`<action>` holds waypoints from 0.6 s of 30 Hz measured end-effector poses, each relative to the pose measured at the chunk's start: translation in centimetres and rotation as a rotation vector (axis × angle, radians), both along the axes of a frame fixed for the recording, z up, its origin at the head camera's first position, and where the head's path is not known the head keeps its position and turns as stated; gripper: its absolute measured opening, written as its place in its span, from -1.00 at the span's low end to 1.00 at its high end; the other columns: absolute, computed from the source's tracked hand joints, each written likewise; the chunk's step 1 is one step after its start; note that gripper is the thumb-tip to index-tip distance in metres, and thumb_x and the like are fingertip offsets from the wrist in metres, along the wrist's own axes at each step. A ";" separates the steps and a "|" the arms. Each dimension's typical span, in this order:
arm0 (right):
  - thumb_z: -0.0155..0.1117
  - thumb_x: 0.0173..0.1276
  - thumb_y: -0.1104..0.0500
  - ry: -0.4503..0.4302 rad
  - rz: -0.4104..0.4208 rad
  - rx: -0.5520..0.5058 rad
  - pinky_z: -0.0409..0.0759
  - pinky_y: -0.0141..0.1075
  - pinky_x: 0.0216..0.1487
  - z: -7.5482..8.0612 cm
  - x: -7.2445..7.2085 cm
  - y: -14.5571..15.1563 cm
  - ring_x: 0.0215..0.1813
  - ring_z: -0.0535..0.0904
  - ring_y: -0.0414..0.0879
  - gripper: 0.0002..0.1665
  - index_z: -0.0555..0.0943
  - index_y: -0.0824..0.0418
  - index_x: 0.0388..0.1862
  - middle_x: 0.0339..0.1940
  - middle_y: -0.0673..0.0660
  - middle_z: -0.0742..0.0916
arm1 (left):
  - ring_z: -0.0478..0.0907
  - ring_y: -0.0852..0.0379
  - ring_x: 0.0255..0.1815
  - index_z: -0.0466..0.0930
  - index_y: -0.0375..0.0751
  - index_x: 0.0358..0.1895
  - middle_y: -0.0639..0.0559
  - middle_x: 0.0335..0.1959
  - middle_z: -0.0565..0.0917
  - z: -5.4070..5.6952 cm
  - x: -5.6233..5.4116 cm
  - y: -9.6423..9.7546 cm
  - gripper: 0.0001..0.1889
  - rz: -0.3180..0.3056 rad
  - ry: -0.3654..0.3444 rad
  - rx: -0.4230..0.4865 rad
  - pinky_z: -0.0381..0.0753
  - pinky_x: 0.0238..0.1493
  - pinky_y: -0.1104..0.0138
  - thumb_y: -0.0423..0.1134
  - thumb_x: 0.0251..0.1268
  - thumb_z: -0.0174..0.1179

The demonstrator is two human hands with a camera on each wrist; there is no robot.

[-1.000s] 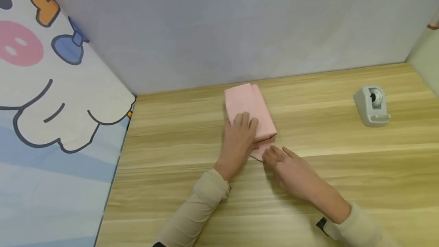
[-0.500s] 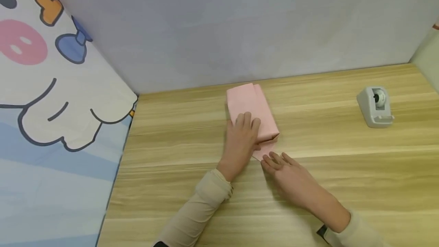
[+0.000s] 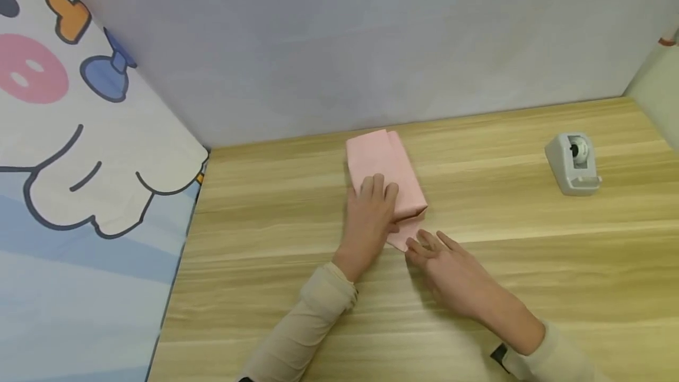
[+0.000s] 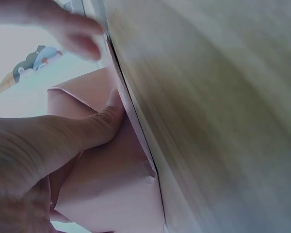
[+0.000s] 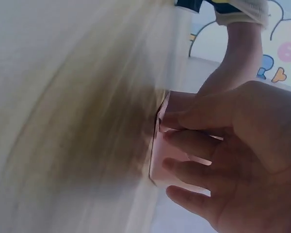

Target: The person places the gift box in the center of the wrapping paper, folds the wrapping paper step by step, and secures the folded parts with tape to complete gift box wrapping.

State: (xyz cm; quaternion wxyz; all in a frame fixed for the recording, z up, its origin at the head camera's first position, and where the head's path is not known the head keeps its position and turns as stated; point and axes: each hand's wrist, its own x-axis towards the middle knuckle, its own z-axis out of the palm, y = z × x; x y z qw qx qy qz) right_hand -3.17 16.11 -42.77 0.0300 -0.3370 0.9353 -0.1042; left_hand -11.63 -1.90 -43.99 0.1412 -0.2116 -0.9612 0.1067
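Observation:
A box-shaped package wrapped in pink paper (image 3: pixel 405 178) lies on the wooden table, its near end folded into a pointed flap (image 3: pixel 405 236). My left hand (image 3: pixel 368 217) rests on top of the package with fingers stretched over it. In the left wrist view, the left thumb (image 4: pixel 104 121) presses into the fold at the package's end. My right hand (image 3: pixel 451 270) is at the flap's near corner. Its thumb and index finger (image 5: pixel 189 141) pinch the paper edge in the right wrist view, while the other fingers stay spread.
A grey tape dispenser (image 3: pixel 575 164) with a roll in it stands at the right of the table (image 3: pixel 254 223). A pale grey wall (image 3: pixel 371 46) rises behind the table, and a cartoon-printed panel (image 3: pixel 106 193) borders its left side.
The right fingers have drawn back slightly from over the flap to its near corner. My left hand and the package keep their places; the head view shifts a little.

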 end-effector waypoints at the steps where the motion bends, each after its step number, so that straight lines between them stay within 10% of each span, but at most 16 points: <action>1: 0.31 0.21 0.42 0.006 0.001 0.000 0.43 0.21 0.49 0.0 -0.1 0.0 0.46 0.53 0.30 -0.40 0.65 0.31 0.29 0.33 0.27 0.71 | 0.35 0.06 -0.04 0.36 -0.02 -0.03 0.04 -0.06 0.38 0.0 0.0 -0.1 -0.22 -0.002 0.001 0.001 0.49 -0.12 0.21 0.39 -0.15 0.50; 13: 0.34 0.29 0.36 -0.005 0.007 -0.002 0.49 0.16 0.46 -0.1 -0.1 -0.2 0.40 0.60 0.23 -0.49 0.68 0.30 0.25 0.29 0.27 0.73 | 0.36 0.05 -0.02 0.37 -0.01 0.03 0.04 -0.04 0.40 0.1 0.1 0.0 -0.22 -0.007 -0.028 0.012 0.49 -0.08 0.19 0.39 -0.13 0.48; 18: 0.32 0.38 0.35 -0.050 -0.210 -0.286 0.74 -0.15 -0.16 0.3 -2.4 1.0 -0.26 0.76 -0.04 -0.77 0.76 0.21 -0.03 -0.14 0.13 0.86 | 0.35 0.05 -0.05 0.36 -0.02 -0.03 0.05 -0.07 0.38 0.1 0.0 -0.1 -0.22 -0.001 0.001 -0.001 0.46 -0.12 0.20 0.41 -0.14 0.48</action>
